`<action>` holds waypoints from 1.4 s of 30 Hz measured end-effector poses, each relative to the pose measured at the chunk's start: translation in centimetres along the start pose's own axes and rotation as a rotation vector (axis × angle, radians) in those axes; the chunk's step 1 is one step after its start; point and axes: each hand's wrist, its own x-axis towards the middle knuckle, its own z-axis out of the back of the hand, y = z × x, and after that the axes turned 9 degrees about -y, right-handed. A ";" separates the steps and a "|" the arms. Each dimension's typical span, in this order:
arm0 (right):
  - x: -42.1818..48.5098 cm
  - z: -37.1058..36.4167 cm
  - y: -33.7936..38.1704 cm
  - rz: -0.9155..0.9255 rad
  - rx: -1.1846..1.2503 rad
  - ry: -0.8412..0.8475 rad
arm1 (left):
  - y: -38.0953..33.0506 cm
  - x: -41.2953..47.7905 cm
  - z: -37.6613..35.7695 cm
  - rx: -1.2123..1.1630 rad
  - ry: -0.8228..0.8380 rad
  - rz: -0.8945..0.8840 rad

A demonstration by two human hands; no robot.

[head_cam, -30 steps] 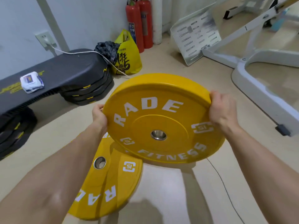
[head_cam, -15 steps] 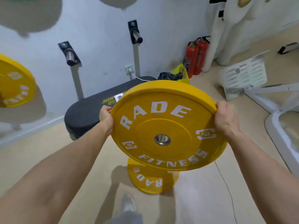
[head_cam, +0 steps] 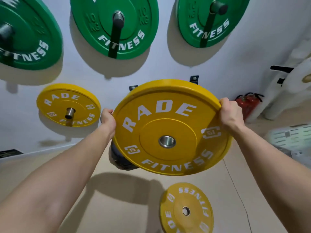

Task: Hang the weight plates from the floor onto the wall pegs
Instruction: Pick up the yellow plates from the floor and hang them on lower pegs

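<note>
- Holding the yellow plate (head_cam: 170, 128) in the air before the wall (head_cam: 159, 71), well above the floor (head_cam: 117, 207); my left hand (head_cam: 107, 119) grips its left edge and my right hand (head_cam: 229, 113) its upper right edge; the fingers of both curl round the rim, their tips hidden behind the disc.
- Step in hand, as I judge it: bringing the plate to a free peg; two dark peg brackets (head_cam: 133, 87) show just above its top edge, the pegs themselves hidden behind it.
- Doing it well: I should lift until the steel bush (head_cam: 167, 141) is level with the chosen peg; turn the face square to the wall, since it now leans with its top edge away from me; sight the peg through the hole, then slide the plate fully on; draw my fingertips off the back face before it nears the wall, lest they be trapped; let go only once the peg bears the weight.
- Appearance: a thick yellow disc facing me, lettering upright; white "RADE" above, "FITNESS" below, a "15" badge at either side; a raised inner ring round the steel-lined hole.
- Context: a second yellow plate (head_cam: 186, 209) lies flat on the floor below; a third yellow plate (head_cam: 68, 105) hangs on its peg at the left; green plates (head_cam: 116, 26) hang along the upper row.
</note>
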 end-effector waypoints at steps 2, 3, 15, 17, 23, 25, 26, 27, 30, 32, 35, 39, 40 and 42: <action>2.3 -2.1 3.2 0.038 0.007 0.029 | -2.1 4.0 0.1 0.021 -0.039 -0.001; 3.7 -3.5 4.5 0.044 0.010 0.049 | -3.0 6.4 -0.1 0.012 -0.051 -0.008; 20.2 -23.9 14.9 0.116 0.026 0.293 | -12.7 18.9 -4.3 -0.070 -0.308 -0.034; 21.5 -27.6 15.9 0.124 0.012 0.319 | -12.4 22.4 -4.8 -0.069 -0.336 -0.019; 26.0 -38.0 17.3 0.109 -0.067 0.337 | -11.2 33.7 -6.6 -0.047 -0.324 0.064; 26.5 -40.5 17.0 0.138 -0.152 0.356 | -9.7 37.7 -6.5 -0.019 -0.332 0.074; 27.6 -42.0 17.3 0.157 -0.176 0.333 | -9.5 40.7 -7.1 -0.007 -0.300 0.092; 28.0 -42.8 17.1 0.170 -0.198 0.332 | -8.4 43.4 -7.0 0.033 -0.293 0.121; 29.4 -45.8 16.4 0.167 -0.255 0.335 | -1.1 60.2 -6.7 0.163 -0.288 0.174; 30.1 -47.5 15.7 0.132 -0.264 0.351 | 0.3 62.2 -7.8 0.209 -0.281 0.240; 31.4 -49.9 14.5 0.073 -0.289 0.360 | -1.8 57.2 -10.6 0.272 -0.270 0.165; 32.6 -51.1 13.4 0.102 -0.347 0.375 | -5.1 50.9 -13.7 0.224 -0.233 0.192; 32.7 -51.4 13.2 0.118 -0.359 0.377 | -4.8 51.5 -14.0 0.195 -0.228 0.189; 33.3 -51.8 12.8 0.120 -0.360 0.375 | -4.3 52.6 -15.0 0.152 -0.225 0.234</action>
